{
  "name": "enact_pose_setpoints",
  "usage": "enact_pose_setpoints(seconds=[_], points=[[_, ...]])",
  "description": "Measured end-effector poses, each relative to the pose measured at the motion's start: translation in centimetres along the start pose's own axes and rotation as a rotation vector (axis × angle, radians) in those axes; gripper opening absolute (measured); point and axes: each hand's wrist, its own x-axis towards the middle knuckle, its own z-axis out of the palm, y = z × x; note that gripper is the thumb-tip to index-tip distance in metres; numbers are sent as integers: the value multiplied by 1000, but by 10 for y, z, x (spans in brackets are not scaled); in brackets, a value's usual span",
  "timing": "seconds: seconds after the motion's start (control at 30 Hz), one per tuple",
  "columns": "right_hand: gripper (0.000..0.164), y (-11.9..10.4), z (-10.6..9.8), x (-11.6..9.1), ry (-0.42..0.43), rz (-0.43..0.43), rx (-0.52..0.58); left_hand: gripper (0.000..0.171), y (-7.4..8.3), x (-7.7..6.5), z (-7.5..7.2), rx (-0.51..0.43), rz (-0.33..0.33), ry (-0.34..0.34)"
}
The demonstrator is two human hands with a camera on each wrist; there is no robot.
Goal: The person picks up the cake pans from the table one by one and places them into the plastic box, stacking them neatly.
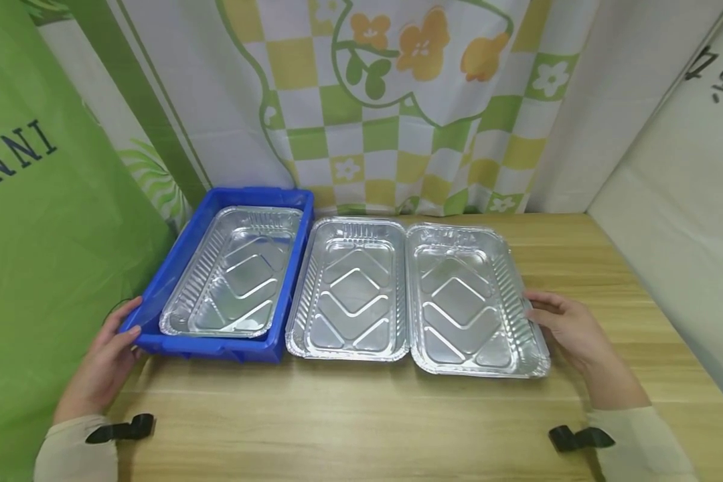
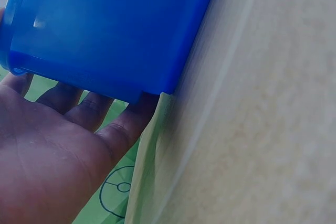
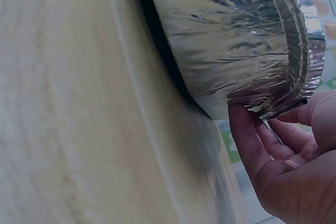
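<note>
In the head view, a blue plastic crate (image 1: 213,345) stands at the left with one foil tray (image 1: 247,271) inside it. Two more empty foil trays, the middle one (image 1: 355,288) and the right one (image 1: 458,301), lie beside it with their rims meeting. My left hand (image 1: 108,355) holds the crate's front left corner, thumb over the rim and the other fingers (image 2: 89,108) along the outer wall. With its fingertips, my right hand (image 1: 572,328) touches the right tray's outer rim; one finger (image 3: 241,129) lies against the crinkled side wall in the right wrist view.
A wood-patterned table (image 1: 349,422) carries everything. Behind it hangs a checked curtain (image 1: 379,140) with flowers. Green cloth (image 1: 48,254) closes off the left side, and a pale sheet (image 1: 681,181) the right. A black strap crosses each sleeve.
</note>
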Motion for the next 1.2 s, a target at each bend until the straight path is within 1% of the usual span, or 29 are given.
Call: enact_pose_setpoints(seconds=[0.13,0.33,0.53,0.77,0.93,1.1,1.2], points=[[40,-1,-3,-1,-10,5,48,53,0,1,0,-9,5,-3],[33,-5,-7,-1,-26,21,116,53,0,2,1,5,4,8],[29,-10,-6,-1,-16,-1,174,53,0,2,1,16,-7,12],[30,-21,-2,-4,8,-18,197,52,0,2,1,36,-7,18],[30,-31,3,-5,8,-38,202,53,0,1,0,21,5,4],[29,-38,8,-5,4,-65,226,53,1,0,0,19,-6,-2],[30,-42,12,-5,9,-58,244,53,2,0,0,29,-12,2]])
